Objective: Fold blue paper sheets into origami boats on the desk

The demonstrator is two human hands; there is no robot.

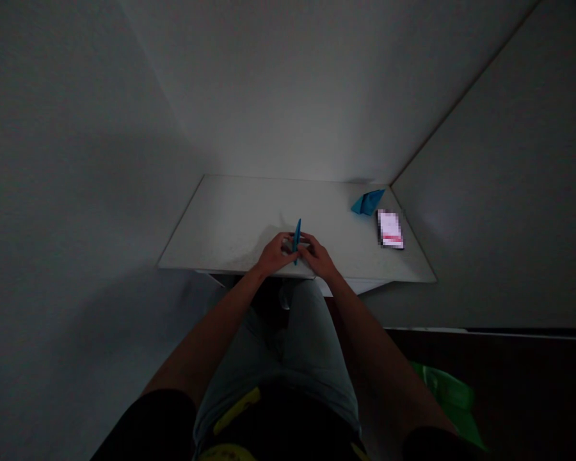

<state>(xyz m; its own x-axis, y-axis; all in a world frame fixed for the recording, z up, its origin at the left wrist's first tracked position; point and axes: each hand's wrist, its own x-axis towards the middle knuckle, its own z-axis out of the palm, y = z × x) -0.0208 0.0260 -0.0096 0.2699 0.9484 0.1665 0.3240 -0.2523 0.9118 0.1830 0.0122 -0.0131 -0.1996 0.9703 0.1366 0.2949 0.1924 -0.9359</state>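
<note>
Near the front edge of a white table [249, 205], a narrow blue piece of folded paper [296, 235] stands on edge between my two hands. My left hand [276, 253] pinches it from the left side, fingers curled around its edge. From the right, my right hand [315, 252] holds the same piece, thumb and fingers closed on it. The far tip of the paper sticks out beyond my fingers; its middle is partly hidden by them.
A blue folded paper boat [367, 202] lies at the table's back right. Close by is a phone [390, 229] with a lit, pixelated screen. Walls border the table behind and on both sides. A green plastic object [448, 390] stands low at the right.
</note>
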